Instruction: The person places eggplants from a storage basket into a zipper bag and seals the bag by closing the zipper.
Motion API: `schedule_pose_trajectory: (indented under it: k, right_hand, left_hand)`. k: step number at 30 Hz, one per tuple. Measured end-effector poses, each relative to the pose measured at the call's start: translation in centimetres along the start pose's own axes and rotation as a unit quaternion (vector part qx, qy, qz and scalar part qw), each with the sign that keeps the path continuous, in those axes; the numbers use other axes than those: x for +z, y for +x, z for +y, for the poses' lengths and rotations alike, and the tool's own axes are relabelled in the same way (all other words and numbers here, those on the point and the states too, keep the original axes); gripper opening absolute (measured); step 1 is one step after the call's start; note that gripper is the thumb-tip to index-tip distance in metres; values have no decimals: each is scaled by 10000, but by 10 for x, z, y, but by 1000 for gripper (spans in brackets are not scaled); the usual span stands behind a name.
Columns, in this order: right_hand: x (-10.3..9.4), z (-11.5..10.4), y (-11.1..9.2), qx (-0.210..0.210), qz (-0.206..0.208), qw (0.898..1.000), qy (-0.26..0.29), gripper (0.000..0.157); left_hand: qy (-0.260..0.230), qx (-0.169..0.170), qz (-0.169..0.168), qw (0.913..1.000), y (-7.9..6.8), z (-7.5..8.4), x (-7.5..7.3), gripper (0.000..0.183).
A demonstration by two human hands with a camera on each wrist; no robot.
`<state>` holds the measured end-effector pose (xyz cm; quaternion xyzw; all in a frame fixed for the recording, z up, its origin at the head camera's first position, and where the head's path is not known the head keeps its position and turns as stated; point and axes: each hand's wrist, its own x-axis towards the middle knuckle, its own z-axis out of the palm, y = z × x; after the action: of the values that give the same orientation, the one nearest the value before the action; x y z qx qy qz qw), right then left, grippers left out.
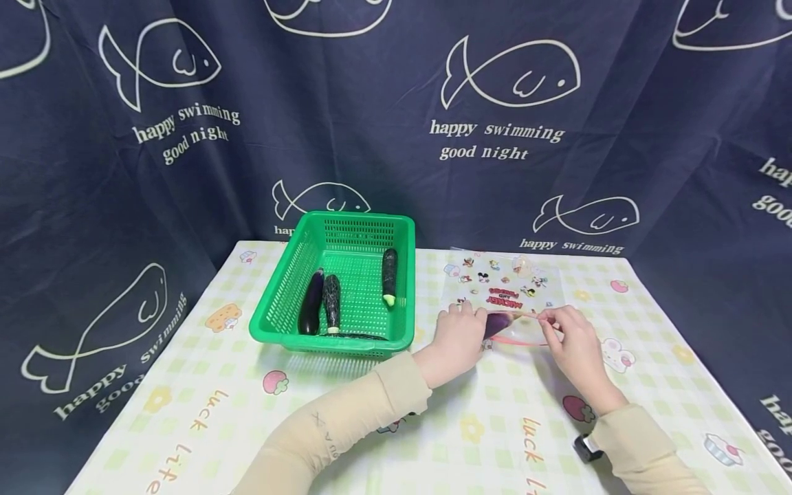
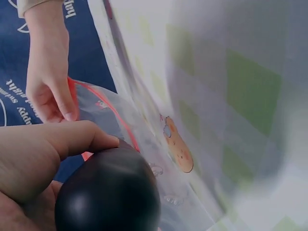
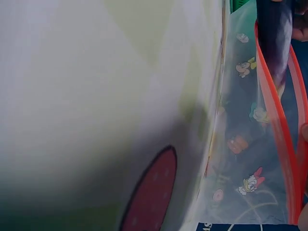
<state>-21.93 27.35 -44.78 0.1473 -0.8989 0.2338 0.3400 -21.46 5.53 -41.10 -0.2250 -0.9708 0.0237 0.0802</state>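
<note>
While left grip (image 1: 456, 338) clasps eggplant (image 1: 497, 324), right (image 1: 574, 342) pinches bag (image 1: 509, 283).

Place: makeshift, curtained-off work area, wider room type unclear | Ahead and to both sides of you: navy fish-print curtain (image 1: 346, 137) | Below you: pastel-checked, cartoon-print tabletop (image 1: 427, 447)
</note>
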Motion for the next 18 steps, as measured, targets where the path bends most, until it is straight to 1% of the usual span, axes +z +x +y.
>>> schedule_pose_trajectory:
  k: [5,12,18]
  right_hand:
    - [2,-1,-1,-28,6,10000,52,11]
    - [2,-2,0,-127,13,9999,57,11]
    - [3,-3,-1,-131,-59,9999,22,11]
  left_hand:
    - [171,-27,191,9997,4,7,6,43]
    - [454,-11,183,9988,6,19,14,36]
    - [588,-31,294,9978,7,23,22,34]
